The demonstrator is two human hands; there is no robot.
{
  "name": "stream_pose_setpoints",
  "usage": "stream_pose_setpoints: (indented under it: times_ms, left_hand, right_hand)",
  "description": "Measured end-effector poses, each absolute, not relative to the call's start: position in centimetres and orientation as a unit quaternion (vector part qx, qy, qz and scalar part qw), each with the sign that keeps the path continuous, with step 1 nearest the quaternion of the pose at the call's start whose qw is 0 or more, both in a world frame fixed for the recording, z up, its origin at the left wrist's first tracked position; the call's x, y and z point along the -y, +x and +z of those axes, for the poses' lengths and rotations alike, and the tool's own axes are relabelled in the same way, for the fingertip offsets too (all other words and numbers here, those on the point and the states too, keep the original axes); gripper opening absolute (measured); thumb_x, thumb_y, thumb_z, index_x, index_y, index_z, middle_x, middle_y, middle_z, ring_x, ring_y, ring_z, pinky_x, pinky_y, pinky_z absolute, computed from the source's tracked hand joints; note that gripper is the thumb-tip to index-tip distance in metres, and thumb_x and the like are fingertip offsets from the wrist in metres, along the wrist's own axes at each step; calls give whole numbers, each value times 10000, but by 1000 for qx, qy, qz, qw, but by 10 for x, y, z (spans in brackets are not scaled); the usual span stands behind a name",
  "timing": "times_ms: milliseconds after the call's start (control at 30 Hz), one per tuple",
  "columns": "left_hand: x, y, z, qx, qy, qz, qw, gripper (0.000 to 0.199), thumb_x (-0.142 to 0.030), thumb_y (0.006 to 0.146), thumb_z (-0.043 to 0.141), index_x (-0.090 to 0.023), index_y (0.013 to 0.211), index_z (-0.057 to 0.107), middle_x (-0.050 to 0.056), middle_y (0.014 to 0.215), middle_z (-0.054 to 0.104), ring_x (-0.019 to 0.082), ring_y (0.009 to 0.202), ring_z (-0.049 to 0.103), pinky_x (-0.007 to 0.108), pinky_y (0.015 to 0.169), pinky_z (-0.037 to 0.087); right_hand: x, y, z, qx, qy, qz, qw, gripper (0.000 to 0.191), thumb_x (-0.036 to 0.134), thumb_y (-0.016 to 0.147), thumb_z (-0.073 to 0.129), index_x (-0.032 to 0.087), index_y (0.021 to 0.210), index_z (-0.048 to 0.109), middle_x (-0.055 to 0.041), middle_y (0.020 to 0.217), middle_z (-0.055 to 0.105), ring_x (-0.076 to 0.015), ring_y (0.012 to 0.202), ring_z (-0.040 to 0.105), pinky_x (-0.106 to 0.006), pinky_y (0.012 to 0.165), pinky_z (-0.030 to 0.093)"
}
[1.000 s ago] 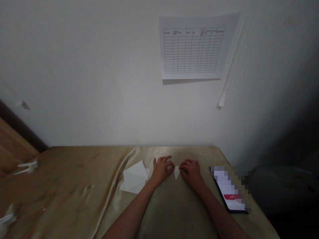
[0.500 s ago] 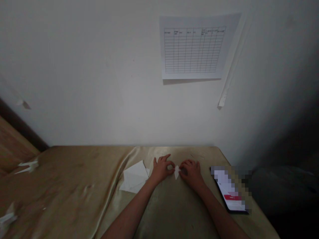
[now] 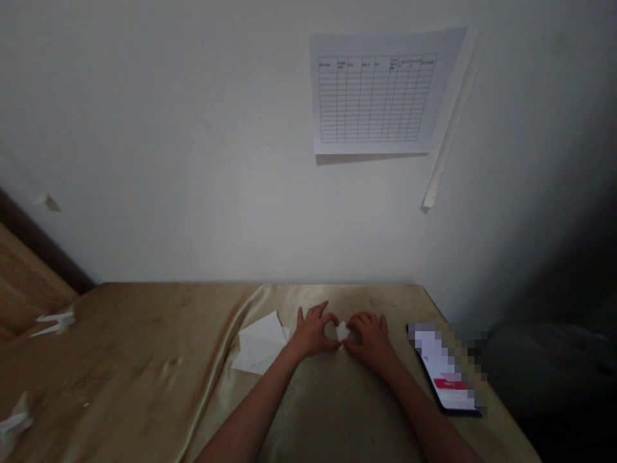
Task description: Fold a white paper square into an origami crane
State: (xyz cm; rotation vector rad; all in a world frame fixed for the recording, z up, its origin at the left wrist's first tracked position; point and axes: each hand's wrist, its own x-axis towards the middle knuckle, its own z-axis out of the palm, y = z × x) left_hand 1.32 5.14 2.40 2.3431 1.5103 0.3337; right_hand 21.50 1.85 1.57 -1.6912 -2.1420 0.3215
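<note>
A small folded piece of white paper (image 3: 342, 331) lies between my hands on the gold tablecloth (image 3: 332, 405). My left hand (image 3: 313, 332) touches its left side, thumb at the lower tip and index finger near the upper edge, the other fingers raised. From the right, my right hand (image 3: 369, 333) grips it in the same way, its thumb meeting the lower tip. Both hands are curled around the paper, which is partly hidden by the fingertips. Just left of my left forearm, several loose white paper sheets (image 3: 260, 341) overlap one another.
A phone (image 3: 446, 379) with a lit screen lies at the right table edge. Folded white paper shapes (image 3: 55, 320) rest at the far left, another paper shape (image 3: 17, 421) nearer the front. A printed table sheet (image 3: 376, 96) hangs on the wall (image 3: 193, 161) behind.
Both thumbs have slid down from the middle of the folded paper to its lower tip, opening a wider gap between thumb and index finger. The sheets and phone stay put.
</note>
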Motion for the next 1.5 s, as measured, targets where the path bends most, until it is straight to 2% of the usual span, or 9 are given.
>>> stream_pose_setpoints:
  times_ms: [167, 367, 633, 800, 1033, 1133, 1300, 1500]
  left_hand:
    - [-53, 10, 20, -523, 826, 123, 172, 582, -534, 628, 821, -373, 1151, 626, 57, 1603, 301, 335, 1473, 259, 716, 1143, 11]
    - [-56, 3, 21, -507, 833, 122, 187, 584, -497, 615, 849, -393, 1151, 641, 18, 1611, 301, 325, 1469, 270, 703, 1150, 8]
    - [-57, 0, 21, -510, 824, 134, 206, 343, -429, 770, 753, -401, 1105, 685, 2, 1593, 345, 286, 1459, 310, 672, 1164, 32]
    - [-55, 4, 19, -524, 815, 161, 188, 199, -422, 824, 704, -369, 1016, 714, -18, 1551, 412, 268, 1430, 348, 662, 1171, 30]
    - [-54, 11, 18, -530, 808, 189, 172, 95, -391, 817, 717, -311, 868, 714, -28, 1491, 489, 265, 1389, 386, 683, 1157, 35]
    - [-54, 12, 17, -537, 806, 184, 167, 144, -390, 799, 732, -322, 925, 710, -22, 1502, 476, 271, 1392, 379, 682, 1161, 38]
    - [-55, 12, 16, -540, 813, 150, 157, 466, -412, 797, 726, -431, 1248, 614, -10, 1569, 383, 292, 1419, 345, 698, 1155, 44]
    - [-55, 13, 18, -530, 825, 131, 149, 413, -428, 835, 685, -503, 1235, 618, -38, 1582, 357, 316, 1426, 323, 730, 1135, 43]
  right_hand:
    - [-17, 215, 15, 762, -599, 122, 214, 349, 420, 777, 664, 280, 1095, 632, -57, 1231, 619, -303, 1260, 451, -619, 1139, 97]
    - [-14, 216, 16, 768, -594, 116, 211, 408, 462, 760, 679, 274, 1117, 614, -66, 1229, 611, -310, 1262, 449, -610, 1139, 116]
    - [-14, 215, 15, 768, -599, 107, 200, 462, 501, 737, 692, 278, 1133, 607, -71, 1242, 597, -313, 1264, 446, -594, 1147, 122]
    - [-15, 217, 14, 772, -597, 111, 190, 388, 474, 805, 642, 294, 1149, 615, -56, 1258, 593, -292, 1280, 438, -595, 1149, 121]
    - [-20, 218, 13, 767, -596, 127, 201, 239, 394, 885, 580, 331, 1100, 663, -35, 1232, 612, -267, 1266, 449, -604, 1141, 122]
    - [-22, 217, 10, 763, -603, 120, 199, 221, 385, 883, 593, 343, 1083, 675, -27, 1220, 615, -263, 1261, 453, -608, 1141, 114]
    - [-25, 217, 6, 758, -607, 117, 208, 250, 398, 873, 608, 346, 1108, 678, -36, 1218, 614, -272, 1261, 452, -605, 1139, 125]
    - [-26, 217, 5, 752, -608, 129, 220, 276, 405, 852, 636, 363, 1120, 684, -31, 1205, 619, -268, 1243, 465, -594, 1144, 112]
